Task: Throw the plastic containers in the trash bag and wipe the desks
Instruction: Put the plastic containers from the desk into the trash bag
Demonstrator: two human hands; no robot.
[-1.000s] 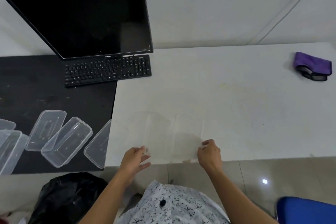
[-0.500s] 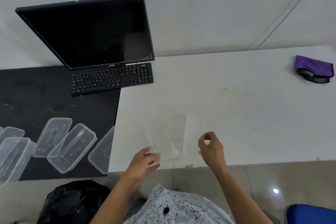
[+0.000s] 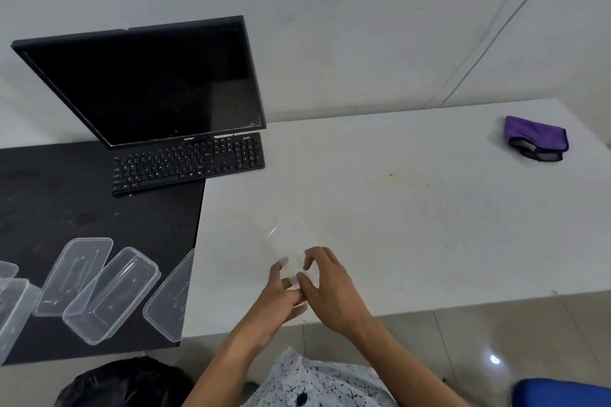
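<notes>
The left table (image 3: 66,201) abuts the right table (image 3: 413,225). The monitor (image 3: 148,82) stands at the left table's rear; the keyboard (image 3: 188,162) lies before it, spanning the joint. Plastic containers (image 3: 112,294) lie along the left table's near edge. The cloth (image 3: 535,137) lies far right on the right table. The trash bag (image 3: 125,383) sits on the floor before the left table.

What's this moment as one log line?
left hand holds clear container | right hand at it, grip unclear | more containers on black desk | trash bag below
</notes>
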